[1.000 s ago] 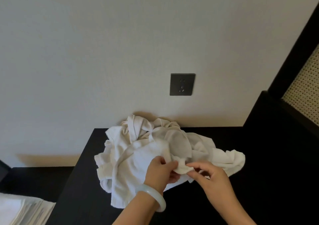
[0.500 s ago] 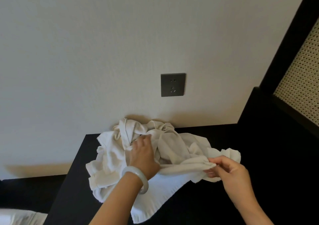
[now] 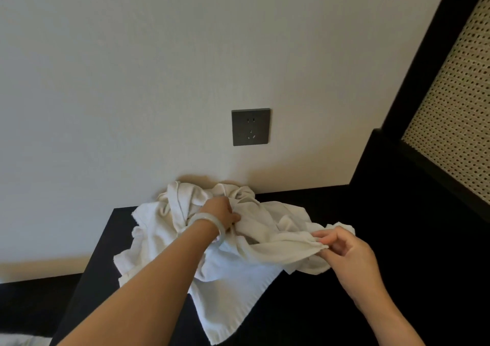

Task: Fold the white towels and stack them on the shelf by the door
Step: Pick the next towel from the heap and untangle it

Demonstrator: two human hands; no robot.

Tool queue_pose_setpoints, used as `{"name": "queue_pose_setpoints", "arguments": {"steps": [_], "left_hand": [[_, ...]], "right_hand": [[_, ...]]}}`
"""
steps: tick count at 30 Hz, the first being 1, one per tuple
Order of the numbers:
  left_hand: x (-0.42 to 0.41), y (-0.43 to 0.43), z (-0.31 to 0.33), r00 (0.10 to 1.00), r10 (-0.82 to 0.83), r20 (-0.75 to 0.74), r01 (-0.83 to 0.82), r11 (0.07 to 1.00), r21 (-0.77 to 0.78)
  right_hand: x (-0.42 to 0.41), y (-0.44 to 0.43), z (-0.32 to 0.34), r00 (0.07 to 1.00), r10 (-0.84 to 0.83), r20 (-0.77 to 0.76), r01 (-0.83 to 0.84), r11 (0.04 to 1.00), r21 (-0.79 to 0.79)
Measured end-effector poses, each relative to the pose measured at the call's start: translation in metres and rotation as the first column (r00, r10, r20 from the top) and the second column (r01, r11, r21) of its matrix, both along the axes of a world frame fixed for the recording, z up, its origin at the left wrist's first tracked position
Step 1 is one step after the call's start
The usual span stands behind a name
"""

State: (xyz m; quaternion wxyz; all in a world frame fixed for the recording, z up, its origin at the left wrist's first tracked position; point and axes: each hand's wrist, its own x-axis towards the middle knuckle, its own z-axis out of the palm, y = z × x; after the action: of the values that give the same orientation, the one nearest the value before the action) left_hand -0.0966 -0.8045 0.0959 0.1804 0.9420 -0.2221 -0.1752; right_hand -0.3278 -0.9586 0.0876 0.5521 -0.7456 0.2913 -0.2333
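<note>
Towels (image 3: 238,274) lie heaped on the desk (image 3: 344,306) against the wall in your head view. Your right grip (image 3: 344,247) pinches one edge, out to the right of the heap. Your left grip (image 3: 221,213) is curled into the bunched cloth nearer the wall. The stretched strip between them runs left to right, so spread it sideways.

Below the wall socket (image 3: 251,126), your left hand (image 3: 221,211) grips crumpled white towels (image 3: 238,271); your right hand (image 3: 347,250) pinches a stretched edge.
</note>
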Motion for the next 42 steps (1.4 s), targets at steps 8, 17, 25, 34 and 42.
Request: {"name": "queue_pose_setpoints", "arguments": {"steps": [8, 17, 25, 34, 42], "left_hand": [[0.022, 0.061, 0.05, 0.954, 0.293, -0.064, -0.276, 0.776, -0.568], [-0.032, 0.008, 0.024, 0.961, 0.121, -0.25, -0.221, 0.876, -0.429], [-0.01, -0.014, -0.006, 0.914, 0.246, -0.324, -0.349, 0.884, -0.312], [-0.014, 0.063, 0.073, 0.937, 0.344, -0.062, -0.33, 0.812, -0.482], [-0.04, 0.148, 0.213, 0.858, 0.327, 0.396, -0.087, 0.852, -0.516]], "right_hand": [[-0.011, -0.019, 0.054, 0.986, -0.064, 0.153, 0.073, 0.996, -0.049], [-0.024, 0.005, 0.063, 0.995, 0.076, 0.071, -0.075, 0.997, -0.011], [-0.047, -0.001, 0.055, 0.997, 0.069, -0.022, -0.07, 0.997, -0.028], [-0.062, -0.016, 0.069, 0.993, 0.085, -0.079, -0.099, 0.976, -0.196], [-0.049, 0.008, 0.139, 0.958, 0.283, -0.038, -0.263, 0.823, -0.503]]}}
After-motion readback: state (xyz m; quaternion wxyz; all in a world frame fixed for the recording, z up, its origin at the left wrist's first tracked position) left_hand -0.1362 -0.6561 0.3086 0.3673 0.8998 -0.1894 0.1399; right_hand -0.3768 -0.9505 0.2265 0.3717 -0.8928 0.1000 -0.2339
